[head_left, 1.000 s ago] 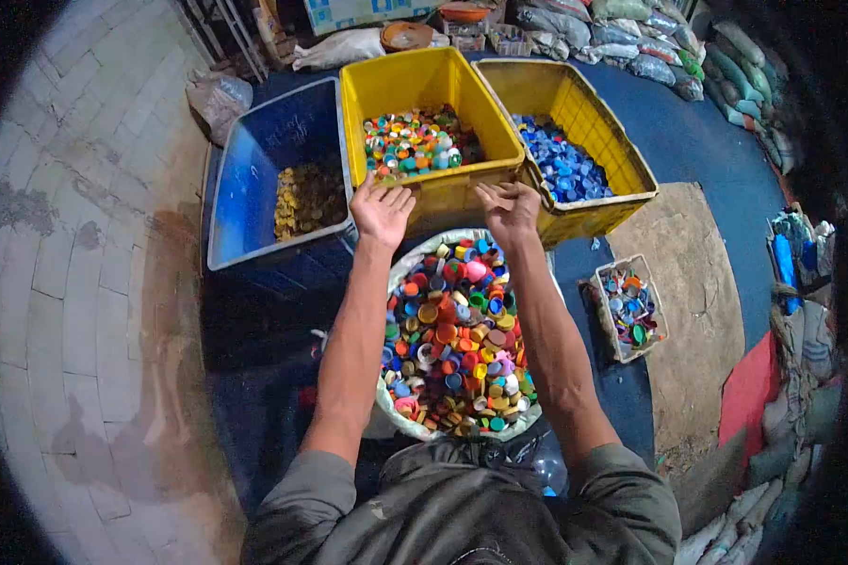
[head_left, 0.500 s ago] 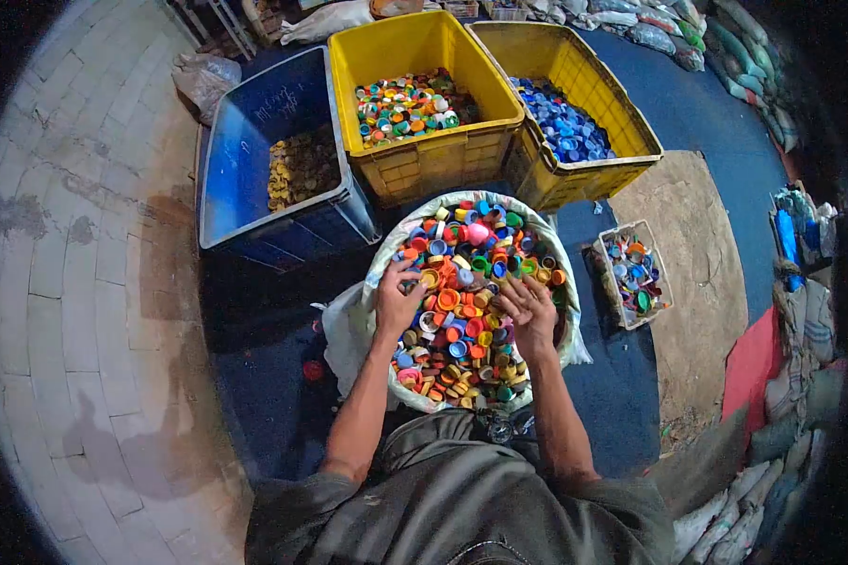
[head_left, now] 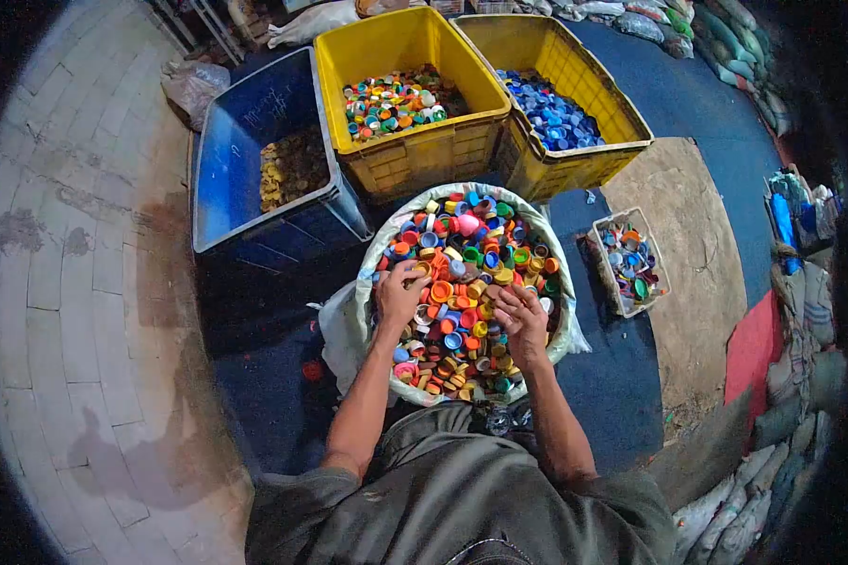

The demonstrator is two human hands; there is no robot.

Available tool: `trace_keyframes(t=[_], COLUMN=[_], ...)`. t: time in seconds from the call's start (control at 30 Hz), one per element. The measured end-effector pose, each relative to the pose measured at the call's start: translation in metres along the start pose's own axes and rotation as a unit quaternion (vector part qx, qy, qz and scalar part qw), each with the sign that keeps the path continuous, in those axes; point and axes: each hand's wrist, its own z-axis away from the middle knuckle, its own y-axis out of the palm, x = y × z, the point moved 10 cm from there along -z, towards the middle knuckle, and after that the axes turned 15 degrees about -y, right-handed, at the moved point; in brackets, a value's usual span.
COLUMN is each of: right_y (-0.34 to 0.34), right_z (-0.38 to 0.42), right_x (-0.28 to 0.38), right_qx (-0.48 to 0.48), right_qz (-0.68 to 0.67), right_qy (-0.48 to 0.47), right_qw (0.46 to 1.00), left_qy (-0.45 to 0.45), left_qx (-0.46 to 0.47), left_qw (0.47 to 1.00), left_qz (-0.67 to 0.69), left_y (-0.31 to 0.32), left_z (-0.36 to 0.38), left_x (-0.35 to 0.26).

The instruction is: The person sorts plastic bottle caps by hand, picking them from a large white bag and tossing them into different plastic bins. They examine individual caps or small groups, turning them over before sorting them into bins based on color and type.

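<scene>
A round white sack (head_left: 371, 273) with its rim folded out is filled with mixed bottle caps (head_left: 454, 320) in many colours. Over the left part of the pile is my left hand (head_left: 402, 294), its thumb and fingers closed round a yellow cap (head_left: 422, 269). My right hand (head_left: 521, 320) hovers over the right part of the pile, palm turned inward and fingers bent but apart. Nothing shows clearly between its fingers. A pink cap (head_left: 467, 224) lies near the far side of the pile.
Beyond the sack stand a blue bin (head_left: 219, 179) with yellowish caps, a yellow bin (head_left: 424, 141) with mixed caps and another yellow bin (head_left: 575, 169) with blue caps. A small white basket (head_left: 664, 273) of caps sits at the right. Filled bags (head_left: 641, 25) line the far edge.
The view has shifted slightly, moving the bins and sack up and left in the frame. My right hand has turned a little, and its fingers are more bent. My left hand stays near the yellow cap.
</scene>
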Motion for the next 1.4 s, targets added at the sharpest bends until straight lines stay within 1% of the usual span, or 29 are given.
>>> trace_keyframes(t=[0.1,0.17,0.2,0.27,0.3,0.33,0.37,0.43,0.47,0.5,0.53,0.57,0.6,0.7,0.73,0.83,0.93,1.03,1.13,1.23,1.27,1.33,1.4], right_y=[0.003,0.002,0.001,0.001,0.002,0.004,0.007,0.029,0.035,0.045,0.053,0.054,0.059,0.070,0.073,0.078,0.080,0.076,0.076,0.080,0.079,0.076,0.063], right_z=[0.002,0.001,0.002,0.000,-0.004,-0.008,-0.011,-0.010,-0.011,-0.011,-0.011,-0.012,-0.011,-0.010,-0.010,-0.006,-0.006,-0.010,-0.011,-0.009,-0.009,-0.008,-0.012], right_x=[0.001,-0.001,0.001,0.006,0.009,0.008,0.009,0.024,0.024,0.025,0.026,0.025,0.027,0.026,0.025,0.027,0.026,0.019,0.017,0.018,0.019,0.020,0.020], right_qx=[0.003,0.011,0.014,0.021,0.043,0.064,0.085,0.117,0.139,0.161,0.169,0.165,0.162,0.172,0.178,0.172,0.162,0.162,0.147,0.173,0.175,0.177,0.163], right_qz=[0.011,0.007,0.068,0.187,0.257,0.324,0.390,0.463,0.488,0.511,0.565,0.578,0.591,0.614,0.619,0.638,0.653,0.650,0.687,0.671,0.662,0.642,0.551], right_qy=[-0.003,-0.006,-0.011,-0.021,-0.064,-0.107,-0.150,-0.212,-0.251,-0.288,-0.315,-0.316,-0.317,-0.313,-0.311,-0.303,-0.332,-0.343,-0.342,-0.342,-0.340,-0.334,-0.287], right_qw=[1.000,1.000,0.998,0.982,0.963,0.938,0.905,0.853,0.825,0.794,0.744,0.734,0.724,0.704,0.699,0.687,0.661,0.658,0.623,0.634,0.645,0.667,0.766], left_qy=[0.005,-0.078,-0.120,-0.159,-0.176,-0.199,-0.201,-0.201,-0.231,-0.231,-0.231,-0.231,-0.245,-0.260,-0.277,-0.293,-0.330,-0.310,-0.282,-0.268,-0.284,-0.193,-0.110], left_qx=[-0.017,0.036,0.062,0.067,0.069,0.099,0.132,0.193,0.192,0.210,0.226,0.241,0.209,0.215,0.203,0.205,0.149,0.122,0.090,0.052,0.018,-0.001,-0.018], left_qw=[0.999,0.982,0.965,0.918,0.887,0.845,0.798,0.687,0.642,0.617,0.592,0.566,0.591,0.551,0.546,0.563,0.622,0.688,0.776,0.861,0.900,0.947,0.976], left_qz=[0.044,0.166,0.226,0.357,0.421,0.487,0.553,0.671,0.706,0.722,0.739,0.754,0.740,0.763,0.765,0.745,0.695,0.644,0.557,0.428,0.329,0.255,0.187], left_y=[-0.008,-0.015,-0.016,-0.015,-0.018,-0.017,-0.015,-0.026,-0.027,-0.026,-0.025,-0.024,-0.029,-0.022,-0.019,-0.013,-0.010,-0.013,-0.019,-0.025,-0.030,-0.029,-0.029], left_z=[0.001,0.004,0.006,0.004,0.005,0.007,0.012,0.029,0.035,0.039,0.042,0.044,0.048,0.051,0.054,0.057,0.061,0.059,0.056,0.051,0.051,0.039,0.031], left_x=[-0.001,-0.004,-0.001,0.020,0.024,0.028,0.027,-0.005,-0.006,-0.004,-0.001,0.000,-0.001,0.013,0.019,0.034,0.053,0.059,0.060,0.053,0.053,0.049,0.037])
